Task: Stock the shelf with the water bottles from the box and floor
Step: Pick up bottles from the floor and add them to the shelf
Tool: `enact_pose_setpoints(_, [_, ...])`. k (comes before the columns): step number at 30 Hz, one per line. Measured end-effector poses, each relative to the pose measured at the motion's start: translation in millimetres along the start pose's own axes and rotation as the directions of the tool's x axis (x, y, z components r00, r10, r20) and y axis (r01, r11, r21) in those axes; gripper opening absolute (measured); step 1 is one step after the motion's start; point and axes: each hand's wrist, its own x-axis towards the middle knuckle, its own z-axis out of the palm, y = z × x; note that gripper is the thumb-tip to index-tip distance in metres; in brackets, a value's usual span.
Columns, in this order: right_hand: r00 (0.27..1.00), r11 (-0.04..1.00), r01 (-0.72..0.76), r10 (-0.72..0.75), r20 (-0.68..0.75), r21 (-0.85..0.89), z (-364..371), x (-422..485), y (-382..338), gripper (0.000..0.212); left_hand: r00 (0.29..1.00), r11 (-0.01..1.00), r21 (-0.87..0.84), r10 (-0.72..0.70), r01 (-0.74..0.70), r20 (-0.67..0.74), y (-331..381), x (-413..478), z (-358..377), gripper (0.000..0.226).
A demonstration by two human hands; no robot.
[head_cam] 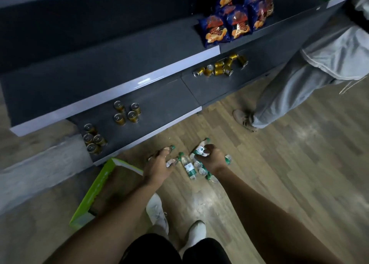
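— Look down low. The left hand (159, 164) is near the floor (279, 163), with its fingers curled round a water bottle (170, 149).

— Which way does it point?

— Its green cap pokes out past the fingers, toward the bottom shelf (159, 104). Its long side runs away from the person.

— And the right hand (212, 157)?

— It grips a second bottle (199, 149) round the label. That one is tilted, cap up toward the shelf and a bit to the right.

— What is between the hands?

— A loose bottle (187, 166) lying flat on the floor. Its cap points at the shelf and its bottom points back at the white shoes (157, 211). More bottles (201, 169) lie mixed up under the right hand. I cannot tell how many.

— Where is the box?

— The green box (93, 189) sits on the floor, just left of the left arm, by the shelf corner. I cannot see inside it well.

— What is on the shelf?

— Gold cans (127, 113) standing in small groups. Farther right, tipped cans (219, 66) lie on their sides. Blue snack bags (235, 22) sit higher up. A person in grey trousers (279, 96) stands at the right.
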Motion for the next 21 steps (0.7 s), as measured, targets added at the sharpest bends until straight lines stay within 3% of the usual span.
enact_pose_setpoints(4, [0.999,0.997,-0.041,0.04,-0.023,-0.06,28.1,43.2,7.3,0.061,1.0,1.0,-0.011,0.016,-0.016,0.019,-24.2,40.4,21.3,0.047])
enact_pose_setpoints(9, [0.997,0.993,-0.072,0.072,-0.012,-0.097,71.9,118.4,35.3,0.054,0.996,0.996,-0.051,-0.074,0.076,0.047,-53.6,91.1,81.1,0.056])
enact_pose_setpoints(21, [0.995,0.971,-0.05,0.069,0.073,-0.233,209.3,303.5,206.5,0.071,0.932,0.918,-0.166,-0.346,0.36,0.11,-159.3,187.7,308.5,0.049])
